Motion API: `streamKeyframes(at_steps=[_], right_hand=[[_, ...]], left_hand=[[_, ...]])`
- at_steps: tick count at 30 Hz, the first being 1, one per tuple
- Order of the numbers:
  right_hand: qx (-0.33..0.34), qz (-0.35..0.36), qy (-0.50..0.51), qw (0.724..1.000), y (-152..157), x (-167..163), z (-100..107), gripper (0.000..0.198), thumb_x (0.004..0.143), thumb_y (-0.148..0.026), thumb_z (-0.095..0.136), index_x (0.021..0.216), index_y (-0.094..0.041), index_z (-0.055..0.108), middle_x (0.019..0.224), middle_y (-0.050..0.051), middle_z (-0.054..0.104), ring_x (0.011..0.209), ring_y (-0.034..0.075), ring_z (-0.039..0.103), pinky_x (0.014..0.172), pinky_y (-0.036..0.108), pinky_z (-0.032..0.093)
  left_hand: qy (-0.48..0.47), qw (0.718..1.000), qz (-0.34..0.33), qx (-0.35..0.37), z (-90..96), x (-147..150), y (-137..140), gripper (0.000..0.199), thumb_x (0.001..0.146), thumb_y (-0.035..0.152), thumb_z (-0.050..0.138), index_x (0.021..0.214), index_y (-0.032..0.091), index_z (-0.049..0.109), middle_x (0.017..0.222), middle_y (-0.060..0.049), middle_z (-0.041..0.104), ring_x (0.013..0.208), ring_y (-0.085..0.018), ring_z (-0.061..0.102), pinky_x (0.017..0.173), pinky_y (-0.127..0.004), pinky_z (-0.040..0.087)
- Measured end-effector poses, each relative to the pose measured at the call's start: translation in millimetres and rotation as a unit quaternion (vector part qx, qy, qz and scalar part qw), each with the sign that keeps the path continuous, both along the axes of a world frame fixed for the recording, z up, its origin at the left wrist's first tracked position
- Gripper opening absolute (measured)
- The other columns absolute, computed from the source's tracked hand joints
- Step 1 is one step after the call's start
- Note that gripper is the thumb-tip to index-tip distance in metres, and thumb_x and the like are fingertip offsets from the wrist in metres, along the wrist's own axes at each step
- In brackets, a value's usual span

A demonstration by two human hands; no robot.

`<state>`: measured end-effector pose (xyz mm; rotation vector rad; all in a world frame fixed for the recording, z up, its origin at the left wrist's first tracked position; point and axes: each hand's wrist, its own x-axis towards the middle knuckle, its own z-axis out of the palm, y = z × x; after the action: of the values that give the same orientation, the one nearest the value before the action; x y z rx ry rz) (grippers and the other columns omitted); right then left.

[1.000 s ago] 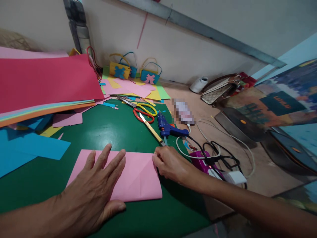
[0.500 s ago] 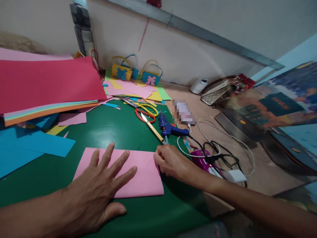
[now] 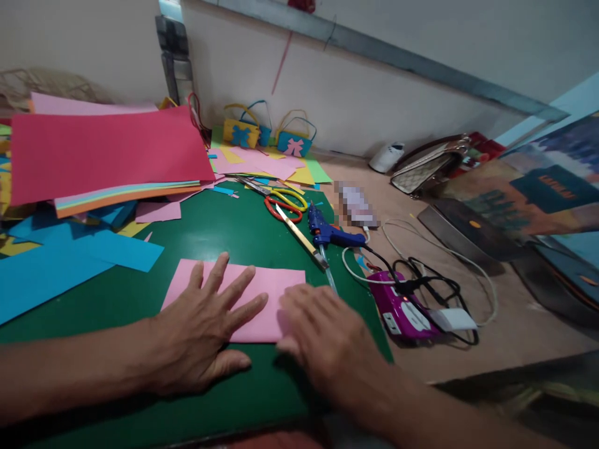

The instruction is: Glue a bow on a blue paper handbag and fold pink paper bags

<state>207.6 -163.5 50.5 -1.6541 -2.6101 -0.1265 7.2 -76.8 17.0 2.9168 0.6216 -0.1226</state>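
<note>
A pink sheet of paper [image 3: 262, 325], apparently folded over along its near edge, lies on the green board [image 3: 206, 224]. My left hand [image 3: 206, 330] is spread flat over its left and middle part, fingers apart, pressing it down. On the paper's right edge rests my right hand [image 3: 327, 337], slightly blurred, with fingers stretched out side by side and palm down. It covers the right end of the sheet. Beyond the paper lie a utility knife [image 3: 302, 237] with its blade out, scissors [image 3: 290, 209] with red and yellow handles, and a blue glue gun [image 3: 334, 236].
Left are a stack of coloured paper [image 3: 112, 153] and blue sheets [image 3: 60, 271]. Small paper bags [image 3: 241, 133] with bows stand by the wall. Right are a phone [image 3: 356, 204], a purple power socket [image 3: 405, 315] with tangled cables, and a patterned handbag [image 3: 423, 171].
My right hand has gone from a closed grip near the paper's far right corner to lying flat on its right edge. The left hand stays spread on the paper. The view has shifted slightly.
</note>
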Motion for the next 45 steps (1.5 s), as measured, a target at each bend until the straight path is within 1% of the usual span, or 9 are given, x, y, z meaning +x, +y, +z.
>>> streamKeyframes(at_steps=[2, 5, 10, 17, 23, 33, 37, 41, 45], right_hand=[[0.008, 0.05, 0.007, 0.999, -17.0, -12.9, -13.6, 0.061, 0.092, -0.054, 0.033, 0.12, -0.005, 0.055, 0.126, 0.021, 0.056, 0.118, 0.032, 0.048, 0.097, 0.047, 0.036], [-0.014, 0.053, 0.004, 0.998, -31.9, -20.2, -30.2, 0.077, 0.086, -0.063, 0.035, 0.13, -0.001, 0.046, 0.137, 0.022, 0.046, 0.126, 0.034, 0.04, 0.101, 0.047, 0.034], [-0.007, 0.026, -0.014, 1.0, -46.9, 4.8, -38.2, 0.077, 0.088, -0.061, 0.034, 0.136, -0.001, 0.039, 0.141, 0.022, 0.041, 0.13, 0.035, 0.036, 0.101, 0.054, 0.031], [-0.014, 0.003, -0.041, 0.999, -62.2, 24.4, -31.7, 0.073, 0.09, -0.057, 0.035, 0.136, 0.0, 0.037, 0.139, 0.025, 0.041, 0.129, 0.037, 0.037, 0.096, 0.064, 0.031], [-0.029, -0.009, -0.018, 0.999, -52.3, 25.2, -22.8, 0.066, 0.087, -0.055, 0.045, 0.133, -0.008, 0.045, 0.139, 0.019, 0.045, 0.131, 0.033, 0.037, 0.103, 0.061, 0.027], [-0.03, -0.02, -0.029, 0.999, -16.8, 18.3, -9.7, 0.07, 0.087, -0.057, 0.044, 0.13, -0.002, 0.048, 0.139, 0.023, 0.043, 0.135, 0.033, 0.03, 0.109, 0.059, 0.018], [-0.081, 0.025, 0.025, 0.996, -5.4, 1.7, -8.7, 0.071, 0.088, -0.056, 0.043, 0.134, -0.001, 0.042, 0.141, 0.024, 0.04, 0.135, 0.031, 0.029, 0.111, 0.055, 0.018], [-0.153, 0.002, 0.071, 0.986, -0.7, 0.8, -19.3, 0.088, 0.082, -0.059, 0.052, 0.14, 0.003, 0.028, 0.148, 0.027, 0.025, 0.139, 0.034, 0.015, 0.111, 0.05, 0.022], [-0.18, -0.018, 0.083, 0.98, -6.0, 11.5, -27.5, 0.093, 0.081, -0.059, 0.054, 0.143, 0.002, 0.021, 0.15, 0.027, 0.014, 0.141, 0.034, 0.005, 0.112, 0.051, 0.019]], left_hand=[[0.004, 1.0, 0.001, 0.003, 0.6, -0.4, -0.6, 0.072, 0.086, 0.066, 0.034, 0.147, 0.031, 0.019, 0.154, -0.014, 0.014, 0.134, -0.054, 0.002, 0.093, -0.075, 0.021], [0.012, 1.0, 0.002, 0.005, 2.5, -0.3, -1.1, 0.071, 0.087, 0.066, 0.031, 0.147, 0.03, 0.019, 0.154, -0.013, 0.013, 0.134, -0.053, 0.002, 0.094, -0.075, 0.021], [0.022, 1.0, 0.004, -0.007, 4.5, 0.6, -0.3, 0.072, 0.087, 0.068, 0.027, 0.147, 0.031, 0.018, 0.154, -0.014, 0.012, 0.134, -0.053, 0.002, 0.095, -0.075, 0.019], [-0.004, 1.0, 0.007, 0.001, -1.3, -2.5, -1.1, 0.069, 0.088, 0.068, 0.025, 0.147, 0.032, 0.017, 0.155, -0.012, 0.011, 0.135, -0.052, 0.002, 0.095, -0.074, 0.019], [0.0, 0.999, 0.035, 0.005, 1.7, 0.8, -6.3, 0.064, 0.09, 0.065, 0.025, 0.146, 0.033, 0.02, 0.154, -0.01, 0.014, 0.136, -0.049, 0.007, 0.097, -0.071, 0.022], [-0.016, 0.995, 0.084, 0.047, -9.3, 16.4, 1.3, 0.062, 0.091, 0.062, 0.025, 0.145, 0.032, 0.018, 0.154, -0.012, 0.014, 0.137, -0.046, 0.01, 0.095, -0.072, 0.023], [-0.017, 0.994, 0.089, 0.056, -10.3, 16.0, -1.1, 0.062, 0.091, 0.062, 0.025, 0.145, 0.032, 0.019, 0.154, -0.011, 0.016, 0.137, -0.046, 0.01, 0.096, -0.072, 0.023], [-0.023, 0.994, 0.089, 0.058, -8.3, 15.6, -2.9, 0.063, 0.091, 0.063, 0.026, 0.145, 0.031, 0.019, 0.153, -0.011, 0.017, 0.137, -0.045, 0.012, 0.097, -0.071, 0.024], [-0.024, 0.995, 0.086, 0.05, -8.2, 15.9, -2.2, 0.064, 0.09, 0.063, 0.028, 0.145, 0.031, 0.018, 0.153, -0.012, 0.017, 0.137, -0.046, 0.012, 0.097, -0.071, 0.024]])
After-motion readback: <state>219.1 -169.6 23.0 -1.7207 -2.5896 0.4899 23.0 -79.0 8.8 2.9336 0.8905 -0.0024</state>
